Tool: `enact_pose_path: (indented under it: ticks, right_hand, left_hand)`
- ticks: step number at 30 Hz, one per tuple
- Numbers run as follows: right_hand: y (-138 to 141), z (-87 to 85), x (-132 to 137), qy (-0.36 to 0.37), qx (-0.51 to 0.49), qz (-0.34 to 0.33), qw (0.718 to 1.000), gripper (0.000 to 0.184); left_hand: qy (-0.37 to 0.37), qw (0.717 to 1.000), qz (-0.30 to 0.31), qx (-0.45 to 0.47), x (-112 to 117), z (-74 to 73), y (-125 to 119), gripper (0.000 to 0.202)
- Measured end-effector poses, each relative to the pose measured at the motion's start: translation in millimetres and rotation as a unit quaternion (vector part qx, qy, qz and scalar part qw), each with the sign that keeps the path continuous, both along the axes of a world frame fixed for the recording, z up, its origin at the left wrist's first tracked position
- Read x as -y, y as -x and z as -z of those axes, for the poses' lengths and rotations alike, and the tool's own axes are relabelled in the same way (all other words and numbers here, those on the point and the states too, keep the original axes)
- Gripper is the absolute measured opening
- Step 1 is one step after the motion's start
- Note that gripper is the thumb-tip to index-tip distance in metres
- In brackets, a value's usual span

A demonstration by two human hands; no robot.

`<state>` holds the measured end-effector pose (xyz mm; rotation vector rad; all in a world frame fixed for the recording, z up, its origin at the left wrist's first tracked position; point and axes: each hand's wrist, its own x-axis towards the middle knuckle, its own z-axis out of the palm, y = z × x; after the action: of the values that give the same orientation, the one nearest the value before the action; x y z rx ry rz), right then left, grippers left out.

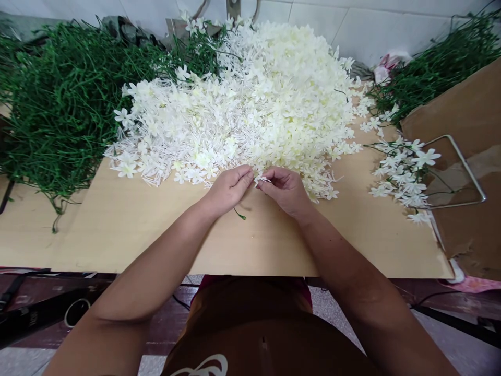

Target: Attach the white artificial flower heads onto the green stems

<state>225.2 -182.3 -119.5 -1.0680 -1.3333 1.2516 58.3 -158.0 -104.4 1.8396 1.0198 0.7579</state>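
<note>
A big heap of white artificial flowers (258, 109) covers the back middle of the light wooden table (129, 230). My left hand (229, 188) is closed in a pinch at the heap's front edge, and a thin green stem (239, 214) hangs from under it. My right hand (284, 189) is also closed, pinching a small white flower (261, 179) between the two hands. Fingertips of both hands nearly touch.
A mass of green plastic stems (58, 104) fills the left of the table, with more green stems (438, 62) at the back right. Finished sprigs with white flowers (403, 172) lie at the right beside a cardboard box (465, 172) with a metal wire frame (469, 172).
</note>
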Motion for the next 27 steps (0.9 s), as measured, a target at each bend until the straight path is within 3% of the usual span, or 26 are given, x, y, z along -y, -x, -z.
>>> enact_pose_path:
  ticks: [8, 13, 17, 27]
  right_hand:
    - [-1.8, 0.5, 1.0, -0.069, 0.044, -0.007, 0.997, 0.012]
    - [0.7, -4.2, 4.7, -0.070, 0.097, 0.015, 0.993, 0.015]
    - [2.8, -6.9, 6.2, -0.056, 0.085, 0.025, 0.994, 0.015]
    - [-3.1, -7.1, 7.2, -0.065, 0.100, -0.001, 0.993, 0.012]
  left_hand:
    - [-0.029, 0.999, 0.028, -0.026, -2.0, 2.2, 2.2, 0.031]
    - [-0.031, 0.997, 0.026, -0.064, -3.1, 3.9, 3.2, 0.028]
    - [-0.020, 0.998, 0.021, -0.050, -1.6, 0.7, 2.4, 0.029]
    - [-0.019, 0.999, 0.028, -0.023, 0.1, -0.2, 4.0, 0.037]
